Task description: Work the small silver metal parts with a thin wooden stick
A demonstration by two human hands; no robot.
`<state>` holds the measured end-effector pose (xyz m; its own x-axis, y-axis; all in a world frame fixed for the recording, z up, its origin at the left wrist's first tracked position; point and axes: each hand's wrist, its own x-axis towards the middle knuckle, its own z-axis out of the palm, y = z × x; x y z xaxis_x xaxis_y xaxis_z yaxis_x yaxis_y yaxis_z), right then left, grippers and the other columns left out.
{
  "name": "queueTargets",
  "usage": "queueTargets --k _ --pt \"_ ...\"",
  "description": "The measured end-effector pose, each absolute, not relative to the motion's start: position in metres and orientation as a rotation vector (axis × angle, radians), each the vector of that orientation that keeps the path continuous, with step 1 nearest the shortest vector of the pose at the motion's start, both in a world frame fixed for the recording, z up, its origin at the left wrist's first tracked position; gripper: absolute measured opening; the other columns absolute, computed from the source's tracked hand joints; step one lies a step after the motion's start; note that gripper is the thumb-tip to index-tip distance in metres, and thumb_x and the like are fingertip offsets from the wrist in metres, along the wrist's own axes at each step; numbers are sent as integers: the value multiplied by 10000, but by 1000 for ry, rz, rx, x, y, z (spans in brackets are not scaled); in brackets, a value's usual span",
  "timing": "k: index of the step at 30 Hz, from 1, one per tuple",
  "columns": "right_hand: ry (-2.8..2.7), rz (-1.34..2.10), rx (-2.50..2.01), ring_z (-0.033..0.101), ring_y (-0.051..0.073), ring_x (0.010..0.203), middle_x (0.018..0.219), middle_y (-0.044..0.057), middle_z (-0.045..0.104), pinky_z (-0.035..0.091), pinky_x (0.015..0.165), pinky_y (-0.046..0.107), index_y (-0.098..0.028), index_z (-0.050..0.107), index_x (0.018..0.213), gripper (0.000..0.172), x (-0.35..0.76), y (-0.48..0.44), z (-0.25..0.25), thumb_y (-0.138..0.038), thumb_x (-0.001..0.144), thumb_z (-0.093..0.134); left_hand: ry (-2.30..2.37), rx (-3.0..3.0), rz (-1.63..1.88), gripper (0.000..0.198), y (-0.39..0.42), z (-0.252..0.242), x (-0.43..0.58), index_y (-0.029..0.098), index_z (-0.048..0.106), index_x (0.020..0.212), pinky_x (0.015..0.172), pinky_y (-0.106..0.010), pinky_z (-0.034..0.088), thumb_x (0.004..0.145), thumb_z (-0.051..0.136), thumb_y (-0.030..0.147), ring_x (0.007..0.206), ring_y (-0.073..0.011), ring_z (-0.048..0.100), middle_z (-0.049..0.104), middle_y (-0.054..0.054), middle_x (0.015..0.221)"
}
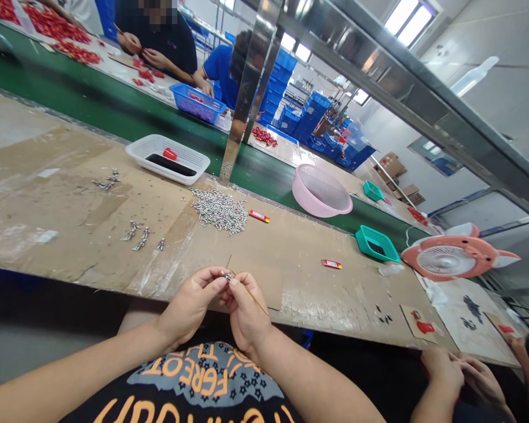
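My left hand (194,299) is closed, with thumb and forefinger pinching a small, dark silvery figure-like piece (227,276). My right hand (250,308) meets it from the other side, fingers curled around a thin brush-like stick (259,302) that slants across the hand; its tip is too small to make out. Beneath the hands lies a flat cardboard piece (264,282). Several similar little pieces (141,238) stand to the left on the cardboard-covered table, and a heap of small silvery pieces (220,212) lies beyond my hands.
A white basket (136,150), a pink basin (321,205) and a green tray (393,256) line the table's far side. Red packets (259,217) lie nearby. A metal post (242,117) rises beside a green belt (114,120). Co-worker's hands (449,376) are at right, near a pink fan (454,258).
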<state>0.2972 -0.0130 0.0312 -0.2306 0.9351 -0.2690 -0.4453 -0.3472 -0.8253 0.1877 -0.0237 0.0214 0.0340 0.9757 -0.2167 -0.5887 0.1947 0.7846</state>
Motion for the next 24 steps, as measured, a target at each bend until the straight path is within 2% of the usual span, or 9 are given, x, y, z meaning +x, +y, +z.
queueTargets --k 12,18,21,24 --pt "-802 1743 -961 467 83 617 661 -43 526 399 589 203 -183 471 719 191 302 -18 28 -264 778 634 892 639 1240 150 -25 22 188 183 594 874 674 -251 472 782 663 279 699 -114 563 620 9 772" --pt "-882 1723 -1037 466 90 601 653 -47 502 393 589 208 -195 479 734 214 303 -26 27 -328 743 647 969 617 1183 221 -29 26 188 194 570 794 570 -243 443 721 697 360 614 -123 524 573 36 665" --pt "-982 1686 -1010 455 95 580 627 -47 491 394 595 224 -199 513 768 182 307 -27 32 -343 745 622 1131 663 1224 210 -27 28 180 198 597 705 601 -229 415 639 733 344 637 -122 500 578 44 623" --pt "-1156 1506 -1027 441 98 576 643 -39 499 383 584 228 -206 530 797 153 324 -19 36 -341 758 591 1242 783 1207 144 -13 21 161 207 600 642 684 -234 402 668 681 324 719 -125 505 596 55 644"
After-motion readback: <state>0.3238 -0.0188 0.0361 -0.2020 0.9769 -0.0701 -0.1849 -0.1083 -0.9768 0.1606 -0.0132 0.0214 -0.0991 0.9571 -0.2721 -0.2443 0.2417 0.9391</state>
